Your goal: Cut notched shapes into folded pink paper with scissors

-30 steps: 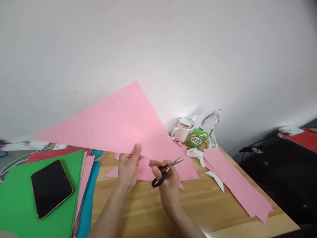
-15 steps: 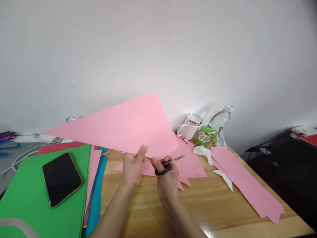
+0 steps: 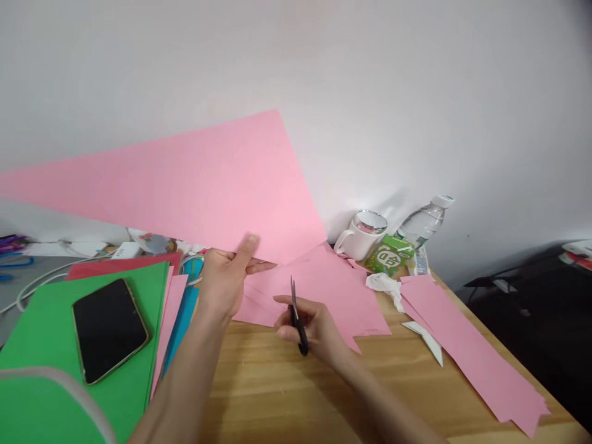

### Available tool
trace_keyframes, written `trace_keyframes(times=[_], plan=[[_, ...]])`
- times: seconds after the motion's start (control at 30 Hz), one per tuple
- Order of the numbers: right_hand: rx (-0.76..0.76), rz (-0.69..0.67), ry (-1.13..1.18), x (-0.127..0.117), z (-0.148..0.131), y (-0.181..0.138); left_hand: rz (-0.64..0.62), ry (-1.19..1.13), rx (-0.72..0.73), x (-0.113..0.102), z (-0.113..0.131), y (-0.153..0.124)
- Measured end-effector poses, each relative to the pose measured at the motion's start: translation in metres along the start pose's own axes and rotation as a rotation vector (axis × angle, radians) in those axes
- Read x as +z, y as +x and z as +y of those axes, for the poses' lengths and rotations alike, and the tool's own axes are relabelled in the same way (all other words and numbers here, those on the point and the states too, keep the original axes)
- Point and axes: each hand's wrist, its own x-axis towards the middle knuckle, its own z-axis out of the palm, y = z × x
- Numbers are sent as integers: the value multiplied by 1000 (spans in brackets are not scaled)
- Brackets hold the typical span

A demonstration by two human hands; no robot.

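A large folded-looking triangle of pink paper is held up in front of the wall. My left hand pinches its lower edge, thumb on the front and fingers behind. My right hand grips black-handled scissors, their blades pointing up and apart from the raised paper. Beneath both hands, more pink paper pieces lie overlapping on the wooden table.
Left, a black phone rests on green paper. A white mug, green carton, water bottle and crumpled tissue stand at the back right. Pink strips lie along the right edge.
My left hand has lifted the pink paper up and to the left. My right hand has come away from its edge and turned the scissors from pointing right to pointing up.
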Motion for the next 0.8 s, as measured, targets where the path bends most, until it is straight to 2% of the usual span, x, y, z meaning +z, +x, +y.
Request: trace_keyframes(times=[0.17, 0.3, 0.37, 0.57, 0.8], plan=[[-48, 11, 6, 2, 12, 1, -6, 109, -100, 1, -11, 4], [-51, 18, 63, -3, 17, -2, -86, 73, -67, 1, -24, 7], [-30, 15, 78, -5, 16, -3, -113, 71, -95, 1, -32, 8], [-6, 28, 95, -7, 14, -3, -82, 54, -127, 0, -55, 3], [76, 7, 87, -8, 11, -4, -101, 53, -207, -5, -57, -4]])
